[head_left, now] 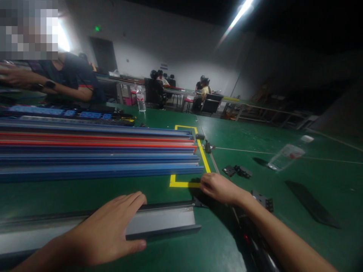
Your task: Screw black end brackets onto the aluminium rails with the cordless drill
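Note:
My left hand (pixel 110 226) spans a long dark-edged channel rail (pixel 166 217) with a pale inner face. Its fingers rest over the far edge and the thumb lies along the near edge. Just beyond the rail's right end, my right hand (pixel 218 187) is closed, knuckles up; whatever its fingers hold is hidden. Below it a small dark piece (pixel 200 203) touches or lies beside the rail's corner. Under my right forearm is a dark, blurred tool-like object (pixel 259 243) with a small red spot.
Blue and red rails (pixel 113 160) lie side by side, ending within a yellow tape outline (pixel 187 184) on the green table (pixel 159 245). Black parts (pixel 237 171), a tipped clear bottle (pixel 286 156) and a dark flat strip (pixel 310 202) lie rightward. Another person (pixel 73 77) sits across, left.

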Demonstrator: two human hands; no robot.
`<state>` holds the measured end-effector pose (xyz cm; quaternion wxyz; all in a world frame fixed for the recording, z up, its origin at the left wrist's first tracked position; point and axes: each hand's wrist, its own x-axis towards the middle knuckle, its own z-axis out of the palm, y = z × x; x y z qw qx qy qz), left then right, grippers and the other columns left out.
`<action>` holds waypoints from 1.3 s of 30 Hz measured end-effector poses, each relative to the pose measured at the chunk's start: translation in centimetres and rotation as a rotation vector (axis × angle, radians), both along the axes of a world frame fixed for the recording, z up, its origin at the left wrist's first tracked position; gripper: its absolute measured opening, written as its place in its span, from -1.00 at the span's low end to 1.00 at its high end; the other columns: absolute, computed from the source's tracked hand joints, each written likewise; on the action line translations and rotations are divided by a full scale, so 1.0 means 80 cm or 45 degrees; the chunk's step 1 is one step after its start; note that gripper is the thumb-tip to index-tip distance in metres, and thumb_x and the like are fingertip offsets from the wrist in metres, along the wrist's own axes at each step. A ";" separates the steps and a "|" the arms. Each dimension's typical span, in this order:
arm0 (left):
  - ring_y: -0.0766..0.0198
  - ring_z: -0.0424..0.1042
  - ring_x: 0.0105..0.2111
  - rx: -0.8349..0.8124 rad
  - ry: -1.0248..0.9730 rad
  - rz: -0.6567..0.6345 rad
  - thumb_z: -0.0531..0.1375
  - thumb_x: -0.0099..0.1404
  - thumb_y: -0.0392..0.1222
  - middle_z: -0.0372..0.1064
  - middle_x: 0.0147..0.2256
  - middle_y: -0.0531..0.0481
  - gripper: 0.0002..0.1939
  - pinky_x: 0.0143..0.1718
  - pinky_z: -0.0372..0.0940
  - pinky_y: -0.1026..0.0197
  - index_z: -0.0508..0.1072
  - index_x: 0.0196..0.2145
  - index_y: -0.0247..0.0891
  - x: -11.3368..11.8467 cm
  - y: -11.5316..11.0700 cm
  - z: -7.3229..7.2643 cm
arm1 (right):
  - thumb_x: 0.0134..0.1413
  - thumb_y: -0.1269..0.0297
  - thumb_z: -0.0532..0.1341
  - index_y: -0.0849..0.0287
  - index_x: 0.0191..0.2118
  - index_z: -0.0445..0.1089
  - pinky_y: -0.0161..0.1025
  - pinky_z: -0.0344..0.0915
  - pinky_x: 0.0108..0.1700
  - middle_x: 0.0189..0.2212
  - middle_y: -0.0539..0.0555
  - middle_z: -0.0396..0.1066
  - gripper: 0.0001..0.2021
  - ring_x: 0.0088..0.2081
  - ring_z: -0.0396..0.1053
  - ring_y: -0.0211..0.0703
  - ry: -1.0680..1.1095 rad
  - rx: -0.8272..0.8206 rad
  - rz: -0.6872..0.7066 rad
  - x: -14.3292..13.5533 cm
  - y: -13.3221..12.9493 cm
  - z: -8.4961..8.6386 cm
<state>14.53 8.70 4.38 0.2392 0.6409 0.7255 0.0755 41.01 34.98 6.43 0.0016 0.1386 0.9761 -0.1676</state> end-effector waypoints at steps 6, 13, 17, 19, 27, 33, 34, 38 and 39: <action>-0.25 0.34 0.16 0.056 -0.014 -0.012 0.25 0.10 0.39 0.35 0.18 -0.29 -0.14 0.16 0.24 -0.21 0.39 0.21 -0.20 0.000 -0.001 0.003 | 0.15 0.27 0.27 0.19 -0.31 0.49 -0.22 0.23 -0.26 -0.36 0.07 0.46 -0.89 -0.34 0.35 -0.18 -0.019 -0.136 0.057 0.001 -0.001 0.002; -0.24 0.36 0.12 0.014 0.010 -0.010 0.25 0.11 0.38 0.37 0.14 -0.27 -0.19 0.13 0.25 -0.18 0.40 0.16 -0.21 0.003 -0.001 0.010 | 0.04 0.23 0.41 0.13 -0.34 0.56 -0.22 0.28 -0.12 -0.35 0.00 0.51 -0.89 -0.22 0.41 -0.16 0.035 -0.429 0.170 0.000 -0.008 0.002; -0.16 0.42 0.05 0.076 -0.008 -0.033 0.23 0.11 0.41 0.42 0.07 -0.21 -0.20 0.09 0.27 -0.10 0.41 0.14 -0.17 0.001 0.000 0.006 | 0.01 0.23 0.43 0.10 -0.34 0.59 -0.20 0.27 -0.12 -0.36 0.00 0.52 -0.90 -0.22 0.41 -0.14 0.005 -0.444 0.173 -0.001 -0.008 -0.006; -0.15 0.42 0.05 0.089 0.000 -0.042 0.23 0.12 0.42 0.42 0.06 -0.21 -0.20 0.08 0.27 -0.08 0.40 0.14 -0.17 -0.001 -0.001 0.004 | 0.02 0.24 0.43 0.10 -0.34 0.59 -0.19 0.27 -0.11 -0.36 0.00 0.53 -0.91 -0.22 0.41 -0.14 -0.011 -0.435 0.187 -0.001 -0.006 -0.009; -0.07 0.42 -0.04 0.074 -0.004 -0.064 0.23 0.15 0.37 0.41 0.00 -0.15 -0.31 0.02 0.27 -0.03 0.40 0.07 -0.15 0.002 -0.001 0.009 | 0.01 0.32 0.39 0.12 -0.25 0.57 -0.21 0.29 -0.14 -0.31 0.02 0.52 -0.87 -0.23 0.43 -0.15 -0.059 -0.340 0.218 0.000 -0.011 -0.005; -0.07 0.41 -0.02 0.051 -0.010 -0.069 0.24 0.16 0.36 0.41 0.00 -0.15 -0.30 0.04 0.24 -0.02 0.38 0.08 -0.16 0.005 0.001 0.017 | -0.01 0.39 0.32 0.13 -0.26 0.56 -0.22 0.29 -0.19 -0.36 0.01 0.51 -0.86 -0.31 0.42 -0.18 -0.077 -0.266 0.232 -0.002 -0.020 0.002; -0.08 0.40 0.00 0.041 -0.005 -0.070 0.23 0.17 0.36 0.40 0.02 -0.15 -0.30 0.05 0.24 -0.03 0.38 0.09 -0.16 0.006 0.001 0.018 | -0.01 0.40 0.30 0.14 -0.26 0.56 -0.23 0.29 -0.23 -0.37 0.01 0.50 -0.85 -0.34 0.41 -0.20 -0.089 -0.275 0.234 -0.003 -0.021 0.002; -0.08 0.40 -0.01 0.041 -0.002 -0.077 0.22 0.17 0.38 0.40 0.02 -0.15 -0.29 0.04 0.24 -0.03 0.37 0.09 -0.17 0.003 -0.001 0.017 | -0.03 0.44 0.27 0.16 -0.27 0.55 -0.26 0.28 -0.29 -0.39 0.01 0.50 -0.82 -0.37 0.40 -0.22 -0.097 -0.296 0.242 -0.004 -0.023 0.001; -0.07 0.41 -0.02 0.051 -0.006 -0.083 0.22 0.17 0.38 0.40 0.01 -0.15 -0.29 0.03 0.25 -0.02 0.37 0.09 -0.17 0.002 -0.001 0.015 | -0.04 0.44 0.27 0.16 -0.27 0.55 -0.26 0.27 -0.30 -0.39 0.01 0.50 -0.82 -0.37 0.39 -0.22 -0.088 -0.290 0.241 -0.004 -0.023 0.000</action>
